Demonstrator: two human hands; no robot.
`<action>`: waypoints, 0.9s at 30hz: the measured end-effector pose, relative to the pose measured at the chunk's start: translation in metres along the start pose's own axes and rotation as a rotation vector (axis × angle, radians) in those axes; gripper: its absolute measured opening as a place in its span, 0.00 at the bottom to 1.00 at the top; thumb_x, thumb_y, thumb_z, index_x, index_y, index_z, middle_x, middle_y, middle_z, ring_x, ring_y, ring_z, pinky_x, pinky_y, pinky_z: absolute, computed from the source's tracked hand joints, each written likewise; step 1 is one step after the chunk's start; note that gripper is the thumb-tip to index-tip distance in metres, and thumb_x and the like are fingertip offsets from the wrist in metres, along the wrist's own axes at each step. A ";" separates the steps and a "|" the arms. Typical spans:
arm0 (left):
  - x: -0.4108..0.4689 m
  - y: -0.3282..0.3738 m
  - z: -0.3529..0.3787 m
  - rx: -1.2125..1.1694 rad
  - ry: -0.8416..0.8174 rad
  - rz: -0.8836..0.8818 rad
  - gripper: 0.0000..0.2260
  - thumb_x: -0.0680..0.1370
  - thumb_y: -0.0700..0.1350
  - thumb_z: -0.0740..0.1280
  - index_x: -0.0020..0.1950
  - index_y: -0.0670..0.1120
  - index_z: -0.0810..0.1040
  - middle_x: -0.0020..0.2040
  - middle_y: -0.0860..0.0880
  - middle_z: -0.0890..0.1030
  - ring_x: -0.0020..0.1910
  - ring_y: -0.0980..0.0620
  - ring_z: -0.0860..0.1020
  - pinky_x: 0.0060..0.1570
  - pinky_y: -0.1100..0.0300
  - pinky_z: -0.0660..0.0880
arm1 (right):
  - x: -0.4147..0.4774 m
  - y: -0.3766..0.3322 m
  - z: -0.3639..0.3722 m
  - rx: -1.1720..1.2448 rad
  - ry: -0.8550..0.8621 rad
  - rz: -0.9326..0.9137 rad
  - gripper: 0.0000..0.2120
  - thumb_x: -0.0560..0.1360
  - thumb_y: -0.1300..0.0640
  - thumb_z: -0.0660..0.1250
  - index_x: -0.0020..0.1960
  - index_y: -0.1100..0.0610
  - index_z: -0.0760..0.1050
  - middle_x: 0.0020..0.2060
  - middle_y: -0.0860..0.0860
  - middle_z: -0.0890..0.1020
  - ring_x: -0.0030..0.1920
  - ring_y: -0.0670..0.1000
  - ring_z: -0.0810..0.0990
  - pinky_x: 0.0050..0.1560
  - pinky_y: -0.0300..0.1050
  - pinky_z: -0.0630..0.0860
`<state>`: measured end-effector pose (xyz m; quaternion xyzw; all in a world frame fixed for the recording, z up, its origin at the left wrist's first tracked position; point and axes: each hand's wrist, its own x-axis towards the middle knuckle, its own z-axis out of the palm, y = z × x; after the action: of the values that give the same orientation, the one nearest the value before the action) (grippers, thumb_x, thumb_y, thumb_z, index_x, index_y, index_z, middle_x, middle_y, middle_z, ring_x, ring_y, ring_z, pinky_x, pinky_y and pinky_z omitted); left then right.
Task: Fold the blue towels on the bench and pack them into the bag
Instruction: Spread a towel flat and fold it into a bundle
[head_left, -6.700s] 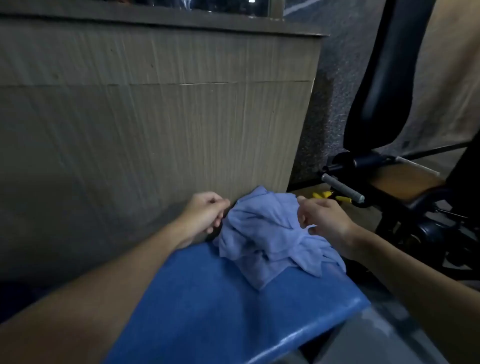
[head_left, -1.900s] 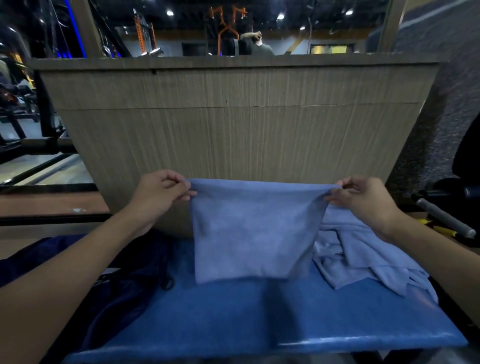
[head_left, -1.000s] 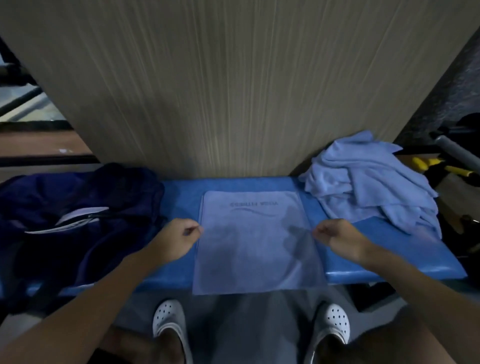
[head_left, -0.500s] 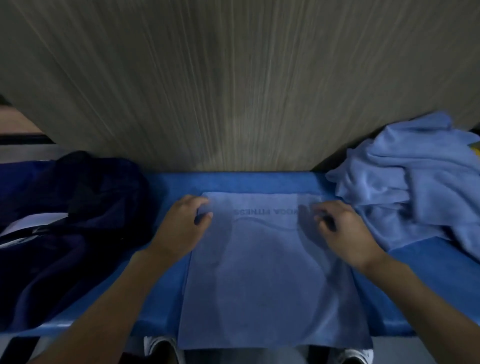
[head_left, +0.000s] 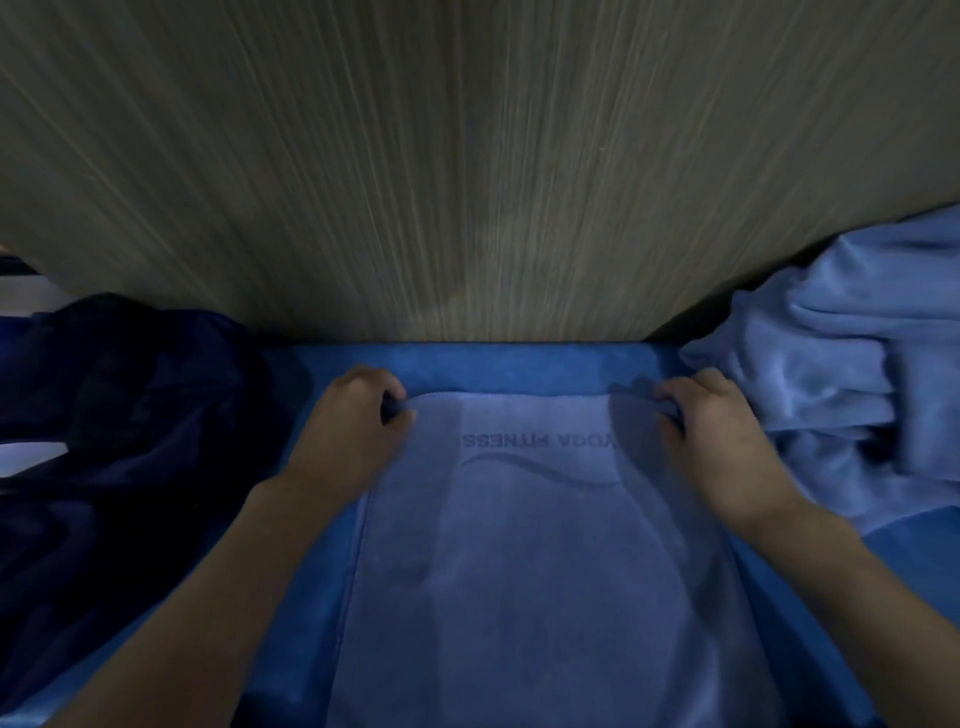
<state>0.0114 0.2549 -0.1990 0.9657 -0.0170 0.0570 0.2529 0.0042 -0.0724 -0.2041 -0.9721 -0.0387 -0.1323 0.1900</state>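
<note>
on the tabletop (head_left: 519, 364), between the bag (head_left: 130, 441) and the pile (head_left: 841, 395), the left hand (head_left: 353, 431) and right hand (head_left: 722, 441) are each pinching a far corner of the flat towel (head_left: 545, 571), seemingly starting its first fold, which is calling for drawing both corners evenly toward the near edge.

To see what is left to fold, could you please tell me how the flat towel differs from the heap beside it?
The flat towel lies spread, lettering showing; the towel heap is crumpled. The left hand and right hand grip the flat towel's far corners; neither grips the towel heap. Both are light blue.
</note>
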 end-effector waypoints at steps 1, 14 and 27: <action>0.000 -0.001 0.000 0.003 -0.011 0.002 0.03 0.73 0.41 0.72 0.44 0.46 0.79 0.44 0.50 0.76 0.43 0.54 0.73 0.42 0.66 0.66 | 0.001 -0.002 -0.001 0.035 0.014 0.020 0.07 0.72 0.68 0.68 0.49 0.62 0.80 0.41 0.58 0.78 0.43 0.59 0.78 0.45 0.47 0.73; -0.009 0.000 -0.004 -0.004 -0.004 0.049 0.05 0.73 0.42 0.73 0.42 0.47 0.78 0.44 0.50 0.77 0.41 0.55 0.75 0.42 0.69 0.68 | -0.004 0.000 0.004 0.189 0.004 0.069 0.03 0.71 0.66 0.70 0.39 0.64 0.78 0.33 0.57 0.80 0.35 0.54 0.77 0.37 0.48 0.73; -0.010 -0.001 -0.020 -0.141 0.068 -0.072 0.06 0.72 0.40 0.75 0.39 0.49 0.80 0.36 0.52 0.81 0.39 0.54 0.79 0.38 0.69 0.71 | -0.004 0.001 0.007 0.203 -0.025 -0.037 0.08 0.72 0.67 0.70 0.37 0.58 0.83 0.30 0.45 0.79 0.36 0.48 0.76 0.35 0.37 0.71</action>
<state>-0.0008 0.2657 -0.1833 0.9429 0.0222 0.0794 0.3227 0.0023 -0.0703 -0.2116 -0.9485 -0.0721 -0.1191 0.2847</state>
